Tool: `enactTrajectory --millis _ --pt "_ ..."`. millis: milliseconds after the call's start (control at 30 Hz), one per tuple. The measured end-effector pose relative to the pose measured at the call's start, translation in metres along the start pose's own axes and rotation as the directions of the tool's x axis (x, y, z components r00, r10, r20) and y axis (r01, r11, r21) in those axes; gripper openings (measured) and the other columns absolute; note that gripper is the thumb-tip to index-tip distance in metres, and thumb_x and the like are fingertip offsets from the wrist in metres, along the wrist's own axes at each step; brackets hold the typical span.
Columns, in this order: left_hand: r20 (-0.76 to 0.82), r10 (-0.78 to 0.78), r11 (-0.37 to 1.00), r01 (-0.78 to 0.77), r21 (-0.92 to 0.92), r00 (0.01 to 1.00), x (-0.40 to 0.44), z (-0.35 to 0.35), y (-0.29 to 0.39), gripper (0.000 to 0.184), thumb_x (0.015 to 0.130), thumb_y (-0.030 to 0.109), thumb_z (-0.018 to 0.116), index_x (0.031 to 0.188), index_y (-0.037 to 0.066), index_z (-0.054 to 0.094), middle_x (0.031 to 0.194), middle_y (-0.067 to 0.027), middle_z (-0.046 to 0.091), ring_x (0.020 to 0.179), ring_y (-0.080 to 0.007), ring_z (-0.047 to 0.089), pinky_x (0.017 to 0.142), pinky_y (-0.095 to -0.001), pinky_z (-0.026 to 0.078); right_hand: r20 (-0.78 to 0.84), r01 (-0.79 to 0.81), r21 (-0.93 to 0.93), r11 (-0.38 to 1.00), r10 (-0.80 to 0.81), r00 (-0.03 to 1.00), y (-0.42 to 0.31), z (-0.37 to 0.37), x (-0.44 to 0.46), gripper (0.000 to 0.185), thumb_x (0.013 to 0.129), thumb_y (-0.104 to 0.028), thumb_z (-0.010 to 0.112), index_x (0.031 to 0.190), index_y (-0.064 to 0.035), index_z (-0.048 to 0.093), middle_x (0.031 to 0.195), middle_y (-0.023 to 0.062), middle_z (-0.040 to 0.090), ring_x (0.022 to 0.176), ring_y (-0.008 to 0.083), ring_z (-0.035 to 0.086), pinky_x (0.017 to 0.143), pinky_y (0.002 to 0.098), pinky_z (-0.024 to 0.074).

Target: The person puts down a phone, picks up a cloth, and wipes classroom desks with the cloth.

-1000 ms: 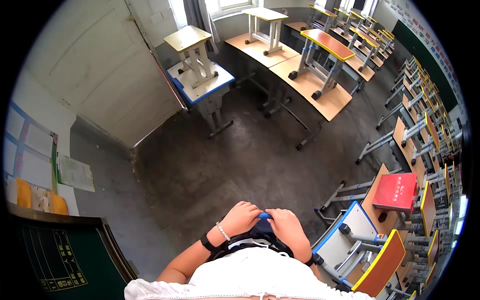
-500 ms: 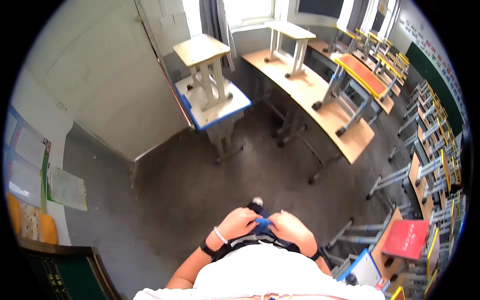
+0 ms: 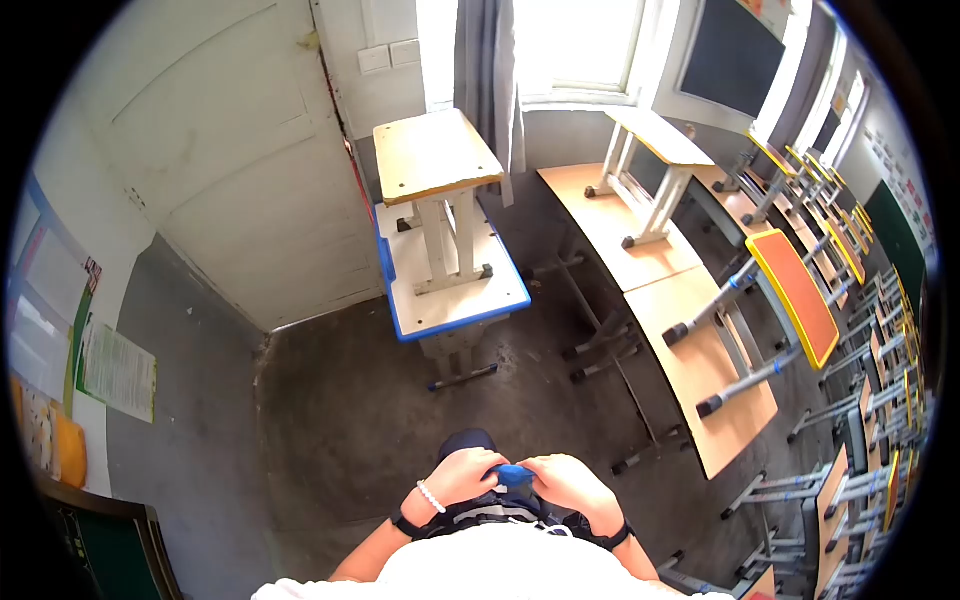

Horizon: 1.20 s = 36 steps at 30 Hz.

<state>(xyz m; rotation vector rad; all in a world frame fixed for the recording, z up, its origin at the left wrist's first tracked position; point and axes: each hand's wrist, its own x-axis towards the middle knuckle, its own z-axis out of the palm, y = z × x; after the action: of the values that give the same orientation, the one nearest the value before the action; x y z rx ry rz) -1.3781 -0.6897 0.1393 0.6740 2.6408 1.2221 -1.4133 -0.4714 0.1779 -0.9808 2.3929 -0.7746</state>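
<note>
Close in front of my waist, a small blue thing (image 3: 514,475), soft-looking like bunched cloth, is pinched between my two hands. My left hand (image 3: 466,476) has its fingers closed on one end of it. On the other end, the fingers of my right hand (image 3: 574,485) are curled and closed. Its exact kind is too small to make out. My left wrist carries a white bead bracelet (image 3: 431,497), and dark bands circle both wrists. Below the hands show dark trousers and part of a leg.
Ahead, a stool (image 3: 436,155) rests on a blue-edged desk (image 3: 455,318) near the white door (image 3: 220,170). Right of it, wooden desks (image 3: 700,330) carry more stools, one with an orange top (image 3: 795,295). Rows of desks continue right. A grey curtain (image 3: 482,80) hangs by the window.
The desks ahead look larger and nearer as my view has shifted. My hands remain together on the blue thing, which shows more plainly between them. The red item at right has left view.
</note>
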Motion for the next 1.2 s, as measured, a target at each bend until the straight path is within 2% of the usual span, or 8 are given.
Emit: enactTrajectory --millis 233,333,433,500,600,733,967,1200 --pt "-0.180 -0.262 0.950 0.221 -0.221 0.948 0.051 -0.077 -0.059 0.025 0.079 0.008 0.057 0.101 0.002 0.068 0.093 -0.0177 0.068 0.088 -0.0332 0.066 0.082 -0.0381 0.052 0.055 0.223 0.223 0.949 -0.241 0.969 0.046 -0.049 0.151 0.025 0.077 -0.002 0.054 0.099 -0.0012 0.066 0.092 0.0197 0.067 0.090 0.0376 0.063 0.080 0.0420 0.0505" --pt "-0.251 -0.278 0.959 0.281 -0.025 0.927 0.100 -0.133 -0.085 0.024 0.078 0.006 0.061 0.101 0.004 0.070 0.096 -0.0143 0.069 0.088 -0.0295 0.066 0.079 -0.0376 0.051 -0.045 0.201 0.208 0.957 -0.196 0.980 0.058 -0.079 0.225 0.026 0.074 -0.002 0.056 0.098 0.0002 0.067 0.093 0.0205 0.067 0.091 0.0375 0.063 0.082 0.0424 0.0502" --pt "-0.525 0.059 0.881 0.203 0.428 0.849 0.150 -0.203 -0.078 0.028 0.075 0.004 0.064 0.101 0.008 0.072 0.101 -0.0096 0.069 0.090 -0.0244 0.065 0.081 -0.0357 0.050 -0.333 0.382 -0.044 0.923 -0.374 0.865 0.041 -0.121 0.289 0.034 0.076 0.002 0.056 0.108 -0.0037 0.066 0.104 0.0142 0.067 0.097 0.0326 0.062 0.087 0.0390 0.0494" --pt "-0.734 0.334 0.825 0.193 0.531 0.591 0.177 -0.242 -0.062 0.031 0.069 -0.003 0.063 0.096 0.008 0.074 0.104 -0.0094 0.068 0.093 -0.0252 0.063 0.083 -0.0365 0.048 -0.570 0.507 -0.203 0.838 -0.522 0.634 0.006 -0.170 0.313 0.040 0.076 0.006 0.056 0.114 -0.0046 0.065 0.112 0.0107 0.066 0.104 0.0289 0.062 0.089 0.0381 0.0490" --pt "-0.755 0.402 0.773 0.250 0.582 0.518 0.215 -0.267 -0.077 0.031 0.076 -0.002 0.060 0.101 0.010 0.073 0.115 -0.0052 0.066 0.107 -0.0225 0.060 0.095 -0.0414 0.042 -0.632 0.403 -0.492 0.772 -0.635 0.444 -0.001 -0.208 0.354 0.036 0.079 -0.002 0.060 0.115 -0.0052 0.064 0.119 0.0081 0.064 0.112 0.0229 0.060 0.093 0.0358 0.0475" --pt "-0.580 0.080 0.800 0.295 0.522 0.811 0.267 -0.263 -0.128 0.045 0.079 0.004 0.063 0.124 0.006 0.060 0.136 -0.0129 0.053 0.129 -0.0294 0.047 0.110 -0.0555 0.026 -0.582 0.153 -0.503 0.851 -0.464 0.668 0.044 -0.213 0.401 0.039 0.081 -0.008 0.057 0.119 -0.0062 0.062 0.132 0.0079 0.056 0.127 0.0219 0.049 0.108 0.0469 0.0337" --pt "-0.530 -0.092 0.775 0.395 0.493 0.843 0.301 -0.271 -0.112 0.063 0.083 0.032 0.065 0.137 0.003 0.048 0.146 -0.0154 0.042 0.137 -0.0315 0.037 0.112 -0.0599 0.016 -0.463 0.194 -0.340 0.920 -0.343 0.817 0.065 -0.251 0.418 0.042 0.085 -0.014 0.053 0.127 -0.0078 0.057 0.141 0.0070 0.050 0.133 0.0223 0.043 0.113 0.0531 0.0225" --pt "-0.636 -0.198 0.694 0.565 0.446 0.746 0.385 -0.286 -0.130 0.064 0.088 0.031 0.062 0.140 0.000 0.041 0.150 -0.0190 0.034 0.140 -0.0338 0.030 0.111 -0.0606 0.019 -0.360 0.345 -0.178 0.922 -0.387 0.849 0.119 -0.310 0.503 0.036 0.096 -0.016 0.041 0.126 -0.0100 0.059 0.141 0.0034 0.050 0.135 0.0222 0.040 0.113 0.0530 0.0201"
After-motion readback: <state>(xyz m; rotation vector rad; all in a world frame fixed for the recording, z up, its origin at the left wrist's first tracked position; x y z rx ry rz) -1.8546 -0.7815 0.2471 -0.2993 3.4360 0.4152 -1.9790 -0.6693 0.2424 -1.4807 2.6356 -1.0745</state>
